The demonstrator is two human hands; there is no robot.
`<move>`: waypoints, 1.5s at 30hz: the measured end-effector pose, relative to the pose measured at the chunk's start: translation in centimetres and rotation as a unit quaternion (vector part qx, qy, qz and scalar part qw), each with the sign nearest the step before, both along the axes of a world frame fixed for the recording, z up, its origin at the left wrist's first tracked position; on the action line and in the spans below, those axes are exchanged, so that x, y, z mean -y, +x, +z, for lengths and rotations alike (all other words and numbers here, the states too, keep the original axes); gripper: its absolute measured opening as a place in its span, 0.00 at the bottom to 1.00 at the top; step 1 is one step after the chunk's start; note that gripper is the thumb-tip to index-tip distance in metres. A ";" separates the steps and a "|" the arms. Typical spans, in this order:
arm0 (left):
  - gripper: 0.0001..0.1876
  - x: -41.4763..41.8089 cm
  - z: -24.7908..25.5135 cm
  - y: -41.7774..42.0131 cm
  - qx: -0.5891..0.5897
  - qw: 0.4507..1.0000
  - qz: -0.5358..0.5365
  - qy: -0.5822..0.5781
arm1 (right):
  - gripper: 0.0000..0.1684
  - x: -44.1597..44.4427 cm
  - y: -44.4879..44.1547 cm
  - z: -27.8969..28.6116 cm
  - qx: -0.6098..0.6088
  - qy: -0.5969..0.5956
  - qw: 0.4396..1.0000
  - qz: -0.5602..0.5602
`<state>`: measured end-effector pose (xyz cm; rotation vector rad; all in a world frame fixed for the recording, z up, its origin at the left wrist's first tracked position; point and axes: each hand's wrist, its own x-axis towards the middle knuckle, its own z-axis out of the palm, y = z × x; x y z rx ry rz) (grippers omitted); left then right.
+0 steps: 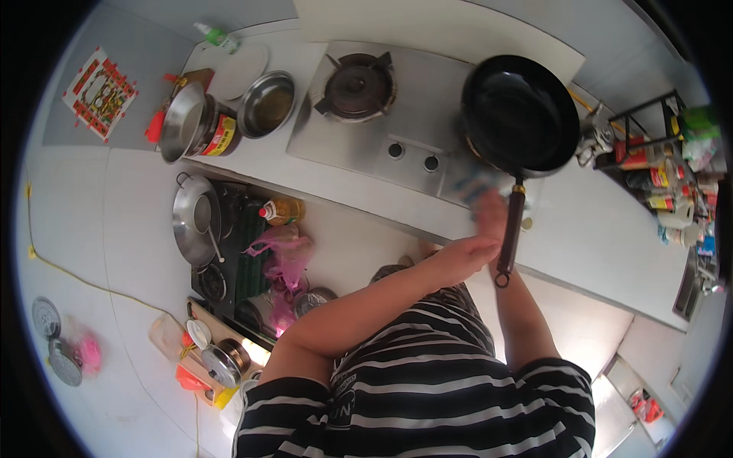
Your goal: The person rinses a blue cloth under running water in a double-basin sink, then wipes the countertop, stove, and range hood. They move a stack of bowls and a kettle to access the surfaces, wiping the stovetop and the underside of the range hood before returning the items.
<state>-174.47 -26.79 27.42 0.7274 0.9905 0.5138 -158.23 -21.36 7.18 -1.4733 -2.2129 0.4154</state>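
Note:
A black frying pan (520, 114) with a dark handle (511, 232) rests over the right side of the steel gas hob (355, 143), hiding what is beneath it. Its handle points toward me and crosses in front of my right wrist. My right hand (491, 214), blurred, is on a bluish cloth (478, 186) at the hob's front right edge, below the pan. Just left of the handle is my left hand (469, 257), its fingers together near my right wrist. Whether it touches the handle or the wrist is unclear.
A burner (358, 86) occupies the hob's left side. Left of it are a steel bowl (267, 104), a labelled jar (220, 131) and a white plate (240, 68). A black rack (635, 129) and several bottles line the right. Behind me stands a second stove (232, 246) with a wok (194, 220).

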 end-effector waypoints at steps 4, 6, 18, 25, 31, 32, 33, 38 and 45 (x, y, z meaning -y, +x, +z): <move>0.21 0.3 -1.1 -3.2 0.022 0.997 0.075 0.004 | 0.28 2.0 3.9 1.4 0.078 0.067 0.979 -0.176; 0.19 0.8 -2.8 -5.3 0.022 0.993 0.116 -0.023 | 0.31 3.6 0.2 1.6 0.110 -0.047 0.972 -0.202; 0.15 0.8 -6.4 -34.8 -0.029 0.911 0.403 -0.081 | 0.28 3.7 -34.1 -0.3 0.042 -0.054 0.973 0.218; 0.15 -2.5 -4.3 -43.0 -0.028 0.933 0.350 -0.083 | 0.14 2.9 -45.2 4.2 0.106 -0.098 0.952 0.269; 0.13 -5.0 -5.6 -43.9 0.001 0.940 0.323 -0.107 | 0.12 -0.7 -36.1 7.2 -0.125 -0.131 0.981 -0.062; 0.13 -5.3 -5.9 -43.9 0.003 0.939 0.326 -0.111 | 0.13 -2.5 -34.9 9.8 -0.158 -0.107 0.973 -0.130; 0.13 -5.7 -6.1 -43.7 0.003 0.938 0.329 -0.114 | 0.15 -5.3 -33.3 12.1 -0.128 -0.046 0.982 -0.128; 0.13 -8.3 -5.7 -41.5 0.016 0.940 0.321 -0.111 | 0.26 -16.1 -25.8 6.8 0.164 0.001 0.971 -0.173; 0.14 -8.7 -6.8 -40.9 0.001 0.923 0.350 -0.157 | 0.32 -24.1 -24.6 -2.3 0.285 -0.001 0.940 -0.189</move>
